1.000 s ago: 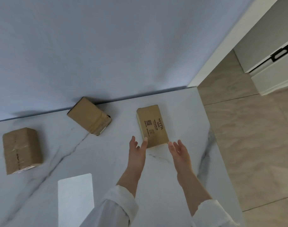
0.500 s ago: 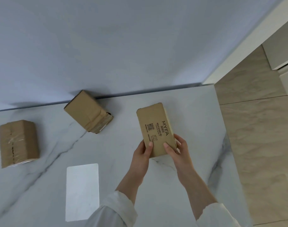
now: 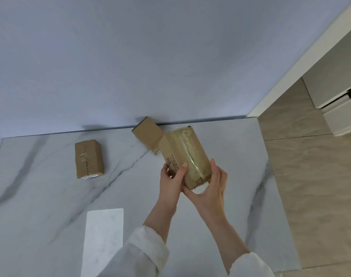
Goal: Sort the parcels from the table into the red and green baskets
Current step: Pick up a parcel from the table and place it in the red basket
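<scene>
White marble tabletop runs to a grey wall. Both hands grasp a taped cardboard parcel at its near end, lifted and tilted: left hand fingers on the printed side, right hand cupping beneath. Two more parcels lie left and behind.

Both forearms reach forward from white sleeves, converging toward the middle of the scene. The left hand is raised with its palm turned right, thumb laid up across the near face of a cardboard parcel and fingers wrapped round its left side. The right hand cups the parcel's near right corner from below, fingers curled up the right side; its thumb seems to lie under the near end, though that part is hard to see.
</scene>
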Demonstrator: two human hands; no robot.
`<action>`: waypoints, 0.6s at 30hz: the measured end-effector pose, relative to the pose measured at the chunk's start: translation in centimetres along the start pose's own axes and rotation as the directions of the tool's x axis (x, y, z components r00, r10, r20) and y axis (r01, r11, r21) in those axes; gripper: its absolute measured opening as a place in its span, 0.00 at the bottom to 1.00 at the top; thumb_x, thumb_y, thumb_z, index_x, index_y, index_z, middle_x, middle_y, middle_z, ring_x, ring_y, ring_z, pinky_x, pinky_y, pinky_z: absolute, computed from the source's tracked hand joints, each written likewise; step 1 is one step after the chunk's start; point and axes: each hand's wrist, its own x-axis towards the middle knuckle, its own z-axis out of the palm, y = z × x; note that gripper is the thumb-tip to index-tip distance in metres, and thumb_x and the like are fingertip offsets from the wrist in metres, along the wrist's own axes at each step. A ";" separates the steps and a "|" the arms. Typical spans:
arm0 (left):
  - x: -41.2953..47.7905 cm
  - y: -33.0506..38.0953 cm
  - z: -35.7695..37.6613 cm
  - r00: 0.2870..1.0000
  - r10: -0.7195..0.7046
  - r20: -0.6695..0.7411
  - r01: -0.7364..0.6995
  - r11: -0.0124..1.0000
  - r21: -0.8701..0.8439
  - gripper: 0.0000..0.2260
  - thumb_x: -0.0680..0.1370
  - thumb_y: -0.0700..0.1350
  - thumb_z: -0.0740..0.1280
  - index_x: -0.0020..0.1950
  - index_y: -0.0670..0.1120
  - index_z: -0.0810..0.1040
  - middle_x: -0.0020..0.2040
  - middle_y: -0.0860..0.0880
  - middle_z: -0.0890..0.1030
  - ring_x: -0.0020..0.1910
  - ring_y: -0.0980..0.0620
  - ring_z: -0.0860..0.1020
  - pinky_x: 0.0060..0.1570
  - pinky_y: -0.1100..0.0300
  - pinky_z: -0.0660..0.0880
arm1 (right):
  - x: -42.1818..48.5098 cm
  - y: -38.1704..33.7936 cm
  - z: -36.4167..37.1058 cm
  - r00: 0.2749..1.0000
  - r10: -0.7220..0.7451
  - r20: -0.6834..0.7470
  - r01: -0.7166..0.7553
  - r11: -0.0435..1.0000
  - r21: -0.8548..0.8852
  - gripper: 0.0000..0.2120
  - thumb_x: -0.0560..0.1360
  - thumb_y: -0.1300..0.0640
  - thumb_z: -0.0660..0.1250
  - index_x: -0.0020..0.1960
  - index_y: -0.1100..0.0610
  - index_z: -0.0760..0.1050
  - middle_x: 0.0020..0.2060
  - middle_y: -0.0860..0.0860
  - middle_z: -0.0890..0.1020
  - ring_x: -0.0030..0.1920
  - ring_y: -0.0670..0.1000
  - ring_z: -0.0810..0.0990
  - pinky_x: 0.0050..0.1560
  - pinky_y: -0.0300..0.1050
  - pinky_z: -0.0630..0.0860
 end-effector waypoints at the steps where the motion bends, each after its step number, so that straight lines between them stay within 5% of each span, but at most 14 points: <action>1: -1.0 0.8 -1.5 1.000 0.015 0.008 -0.015 1.000 0.001 0.22 0.73 0.51 0.70 0.65 0.48 0.70 0.59 0.49 0.79 0.54 0.52 0.81 0.51 0.55 0.79 | -1.2 -1.2 0.0 0.999 0.015 0.048 -0.017 0.998 0.060 0.51 0.60 0.52 0.80 0.74 0.53 0.56 0.61 0.46 0.61 0.61 0.42 0.65 0.56 0.29 0.64; 6: -6.8 4.6 -9.4 0.990 0.043 0.133 -0.051 0.997 0.055 0.17 0.77 0.50 0.64 0.65 0.48 0.72 0.58 0.49 0.81 0.54 0.52 0.80 0.47 0.56 0.77 | -7.3 -7.9 -0.1 0.974 0.158 0.164 -0.210 0.903 0.374 0.29 0.73 0.53 0.70 0.71 0.49 0.63 0.65 0.48 0.69 0.61 0.42 0.71 0.59 0.38 0.71; 11: -12.7 6.5 -16.9 0.956 0.080 0.282 -0.107 0.991 0.083 0.09 0.79 0.49 0.61 0.57 0.51 0.77 0.55 0.49 0.82 0.57 0.49 0.79 0.54 0.49 0.77 | -13.8 -12.4 1.9 0.889 0.165 0.428 -0.381 0.784 0.490 0.36 0.67 0.42 0.68 0.72 0.44 0.63 0.65 0.45 0.75 0.63 0.45 0.75 0.68 0.53 0.68; 18: -17.5 5.7 -21.5 0.968 0.149 0.203 -0.160 0.986 0.042 0.16 0.80 0.48 0.61 0.68 0.48 0.71 0.60 0.47 0.79 0.56 0.48 0.80 0.54 0.51 0.77 | -20.3 -15.2 5.5 0.943 0.196 0.267 -0.322 0.737 0.595 0.26 0.74 0.58 0.68 0.71 0.48 0.66 0.61 0.51 0.78 0.58 0.49 0.80 0.59 0.48 0.76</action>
